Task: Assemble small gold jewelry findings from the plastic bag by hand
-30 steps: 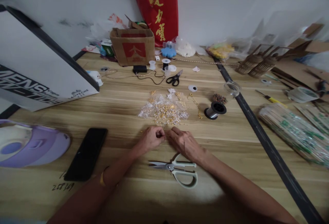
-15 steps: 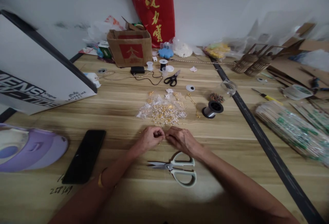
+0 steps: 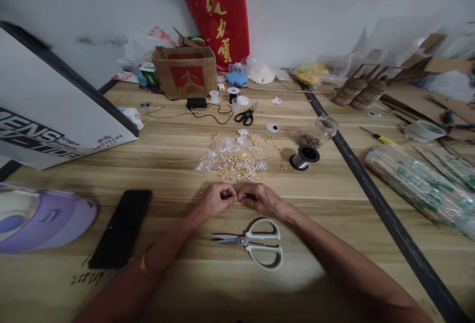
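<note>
My left hand (image 3: 217, 198) and my right hand (image 3: 261, 198) meet fingertip to fingertip over the wooden table, both pinched closed. Whatever is between the fingers is too small to make out; a tiny gold bit shows just under the left fingertips. Just beyond them lies a pile of gold and silver jewelry pieces (image 3: 239, 164), partly on clear plastic bags. Right of the pile a gold chain (image 3: 277, 152) is stretched out. Closer to me, below the hands, rest pale-handled scissors (image 3: 247, 241) with blades slightly apart, pointing left.
A black phone (image 3: 120, 229) and a purple-white container (image 3: 48, 219) are at left, near a large white box (image 3: 63, 105). A wire spool (image 3: 304, 158) and a jar of beads (image 3: 310, 140) stand at right. Black scissors (image 3: 246, 114) and a paper bag (image 3: 185, 73) are farther back. Bagged sticks (image 3: 415, 184) lie far right.
The view has shifted slightly. My hands stay in nearly the same place, fingertips still pinched together, with the right fingers a little rearranged.
</note>
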`<action>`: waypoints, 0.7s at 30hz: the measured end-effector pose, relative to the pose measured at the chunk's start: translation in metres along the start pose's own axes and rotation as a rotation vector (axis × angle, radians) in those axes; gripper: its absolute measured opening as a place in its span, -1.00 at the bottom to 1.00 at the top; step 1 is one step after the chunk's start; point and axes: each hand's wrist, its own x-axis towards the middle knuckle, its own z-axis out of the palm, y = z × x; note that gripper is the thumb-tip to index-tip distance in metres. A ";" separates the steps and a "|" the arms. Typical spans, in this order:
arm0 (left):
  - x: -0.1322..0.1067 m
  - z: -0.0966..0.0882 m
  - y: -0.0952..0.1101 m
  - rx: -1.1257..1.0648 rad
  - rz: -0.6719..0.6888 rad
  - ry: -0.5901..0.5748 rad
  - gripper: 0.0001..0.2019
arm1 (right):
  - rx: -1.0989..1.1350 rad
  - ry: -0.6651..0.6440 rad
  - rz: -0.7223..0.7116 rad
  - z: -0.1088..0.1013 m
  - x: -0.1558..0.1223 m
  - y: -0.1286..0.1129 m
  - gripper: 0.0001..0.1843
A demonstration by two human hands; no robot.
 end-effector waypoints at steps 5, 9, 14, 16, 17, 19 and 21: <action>0.001 0.000 -0.001 -0.002 0.018 0.006 -0.91 | -0.035 0.001 -0.043 -0.003 0.001 -0.005 -0.88; 0.001 -0.001 -0.001 -0.022 0.029 -0.005 -0.91 | -0.040 0.013 -0.080 -0.006 0.001 -0.007 -0.89; 0.001 -0.001 -0.002 -0.011 0.027 -0.015 -0.91 | -0.033 0.021 -0.109 -0.007 0.001 -0.005 -0.88; 0.000 -0.002 -0.002 -0.001 0.017 -0.015 -0.90 | -0.028 0.018 -0.113 -0.007 0.001 -0.004 -0.86; 0.000 -0.002 -0.001 0.000 0.011 -0.018 -0.90 | -0.023 0.016 -0.117 -0.007 0.001 -0.003 -0.86; 0.000 -0.002 0.000 -0.001 0.002 -0.025 -0.89 | -0.010 0.012 -0.125 -0.008 0.002 -0.003 -0.85; 0.000 -0.002 0.001 0.001 -0.001 -0.034 -0.88 | 0.004 0.006 -0.126 -0.009 0.002 -0.003 -0.83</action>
